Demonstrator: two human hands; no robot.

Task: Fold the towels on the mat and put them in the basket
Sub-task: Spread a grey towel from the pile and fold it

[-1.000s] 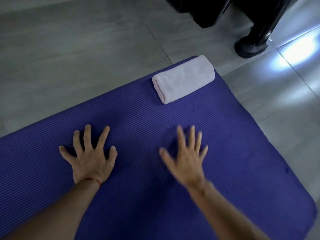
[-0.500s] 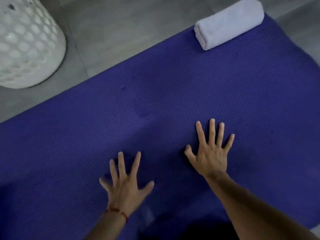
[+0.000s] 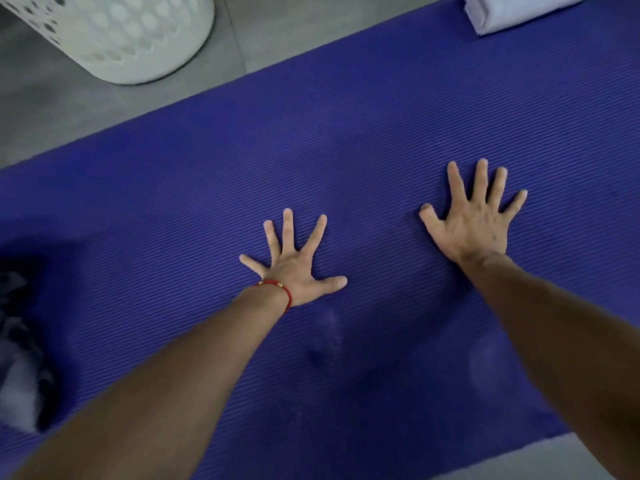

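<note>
where the grey floor (image 3: 41,109) meets the far edge of the purple mat (image 3: 381,133), a white perforated basket (image 3: 131,36) stands at the upper left, off the mat. at the left edge lies a dark and pale crumpled thing (image 3: 20,358), too blurred to name. further right, the left hand (image 3: 298,271), a red cord bracelet (image 3: 282,289) at its wrist, lies flat on the mat, its grip slack, fingers straight and spread, holding nothing. the right hand (image 3: 474,223) rests the same way a little farther forward, palm down, fingers splayed, empty. a folded white towel (image 3: 512,12) sits at the mat's far right corner, well apart from both hands, beyond the right one.
</note>
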